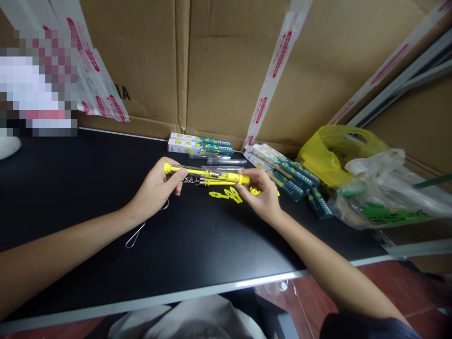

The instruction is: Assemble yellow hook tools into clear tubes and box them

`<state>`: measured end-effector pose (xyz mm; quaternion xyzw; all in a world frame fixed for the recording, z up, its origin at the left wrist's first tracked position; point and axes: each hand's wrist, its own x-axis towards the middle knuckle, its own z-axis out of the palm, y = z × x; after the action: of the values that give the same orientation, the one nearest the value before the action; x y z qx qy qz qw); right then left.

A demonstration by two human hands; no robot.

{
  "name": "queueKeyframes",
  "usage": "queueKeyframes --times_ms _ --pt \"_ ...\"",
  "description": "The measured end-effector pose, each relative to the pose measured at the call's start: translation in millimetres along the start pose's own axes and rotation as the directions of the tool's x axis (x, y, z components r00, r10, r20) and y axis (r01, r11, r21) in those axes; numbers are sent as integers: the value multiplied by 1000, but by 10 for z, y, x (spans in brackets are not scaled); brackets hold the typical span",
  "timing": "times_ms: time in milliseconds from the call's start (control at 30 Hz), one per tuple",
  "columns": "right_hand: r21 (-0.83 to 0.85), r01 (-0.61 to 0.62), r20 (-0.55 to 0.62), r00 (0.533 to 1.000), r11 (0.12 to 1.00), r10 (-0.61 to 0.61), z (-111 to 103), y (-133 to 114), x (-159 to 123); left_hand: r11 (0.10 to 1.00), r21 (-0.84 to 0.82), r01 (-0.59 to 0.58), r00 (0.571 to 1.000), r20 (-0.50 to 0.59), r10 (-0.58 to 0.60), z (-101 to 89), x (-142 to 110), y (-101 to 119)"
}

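A clear tubular spring scale (206, 173) with yellow ends is held level above the black table between both hands. My left hand (158, 183) is closed round its left end, the thumb along the tube. My right hand (259, 193) pinches the yellow right end with thumb and fingers. Just beneath it lie another yellow rod (219, 182) with a spring and some wire hooks (190, 179). Flat yellow tabs (229, 194) and small yellow rings (254, 191) rest near my right hand. A bent wire hook (135, 235) lies below my left wrist.
Behind the hands are clear tubes (226, 161), stacked boxes (199, 143) and more boxes (282, 169) to the right. A yellow plastic bag (325, 150) and a clear bag (381, 193) stand at the right. Large cardboard (226, 70) borders the back of the table (176, 268).
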<state>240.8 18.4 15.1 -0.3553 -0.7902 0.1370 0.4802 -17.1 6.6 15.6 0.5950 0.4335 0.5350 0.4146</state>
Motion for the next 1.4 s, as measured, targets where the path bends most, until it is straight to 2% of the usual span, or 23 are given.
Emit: queueKeyframes --times_ms 367,633,1000,1400 --pt "12 -48 20 999 999 48 -11 11 1 999 -14 37 999 3 -37 14 2 17" --pt "-137 90 -54 994 987 -98 -64 -18 55 999 -15 49 999 9 -49 16 -7 35" --pt "-80 127 -18 992 989 -128 -59 -12 69 999 -11 41 999 1 -41 16 -9 18" --pt "-51 25 -35 999 998 -27 -19 -29 25 999 -18 34 999 9 -34 26 -14 27"
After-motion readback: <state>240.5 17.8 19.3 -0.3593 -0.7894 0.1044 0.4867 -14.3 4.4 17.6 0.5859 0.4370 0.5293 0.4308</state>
